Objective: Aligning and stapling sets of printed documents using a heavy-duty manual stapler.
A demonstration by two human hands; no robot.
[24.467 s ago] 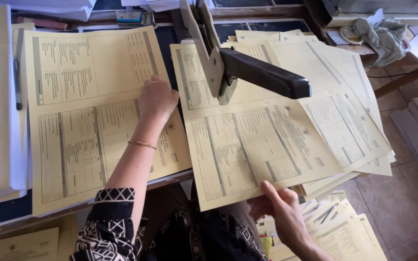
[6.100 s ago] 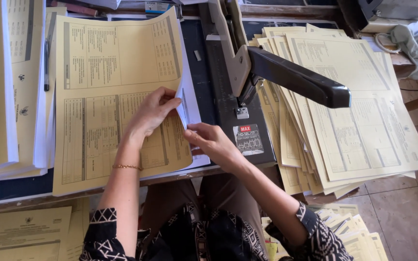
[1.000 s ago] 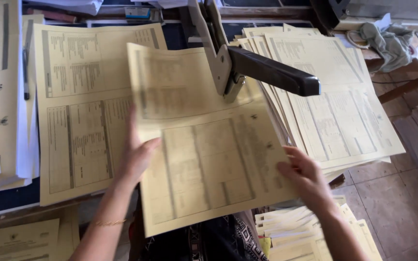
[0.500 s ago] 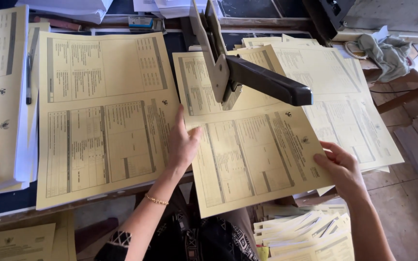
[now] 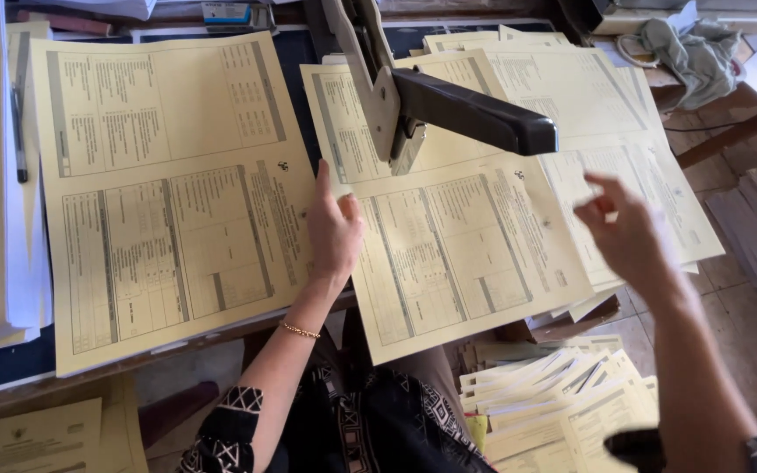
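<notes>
Left hand (image 5: pixel 335 229) pins yellow sheet (image 5: pixel 457 254); right hand (image 5: pixel 628 229) blurred, hovering.

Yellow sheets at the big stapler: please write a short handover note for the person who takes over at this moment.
Left hand: flat on the left edge of the top yellow sheet, which lies under the long-arm stapler.
Right hand: raised above the right stack, empty, blurred.
Left stack: lies on the table beside the stapler.
Done: sheet placed under the stapler head.
Left: lever not pressed; whether the sheet is stapled cannot be seen. More yellow sheets lie on the pile below the table.
</notes>
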